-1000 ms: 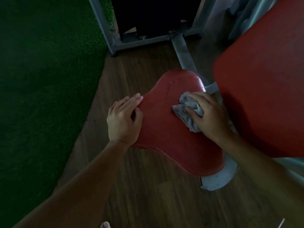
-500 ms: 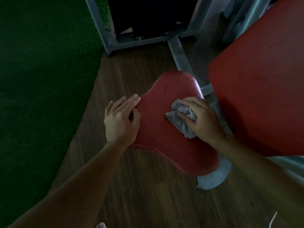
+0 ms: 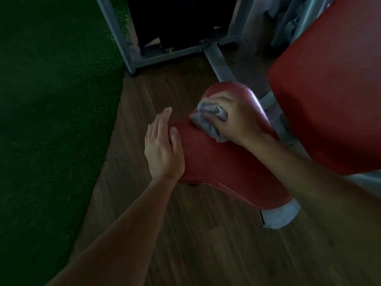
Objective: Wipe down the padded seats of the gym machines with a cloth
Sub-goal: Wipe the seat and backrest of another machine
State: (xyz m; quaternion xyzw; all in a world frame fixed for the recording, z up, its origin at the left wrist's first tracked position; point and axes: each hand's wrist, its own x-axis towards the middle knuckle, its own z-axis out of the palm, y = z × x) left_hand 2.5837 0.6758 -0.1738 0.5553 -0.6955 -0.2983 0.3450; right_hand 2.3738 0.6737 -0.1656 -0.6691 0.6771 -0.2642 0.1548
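Note:
A red padded seat (image 3: 224, 166) of a gym machine fills the middle of the view, narrow at its far end. My right hand (image 3: 237, 118) presses a bunched grey cloth (image 3: 208, 118) onto the seat's far left part. My left hand (image 3: 162, 145) lies flat against the seat's left edge, fingers straight and together, thumb on the padding. A large red back pad (image 3: 329, 96) stands to the right.
The machine's grey metal frame (image 3: 175, 52) and a floor bar (image 3: 218, 62) run behind the seat. Green turf (image 3: 51, 120) covers the left side; wooden floor (image 3: 206, 244) lies underneath. A white bracket (image 3: 278, 215) sticks out under the seat's near end.
My right hand has slid the cloth from the seat's middle toward its far left edge. My left hand stays at the seat's left edge, its fingers now straighter.

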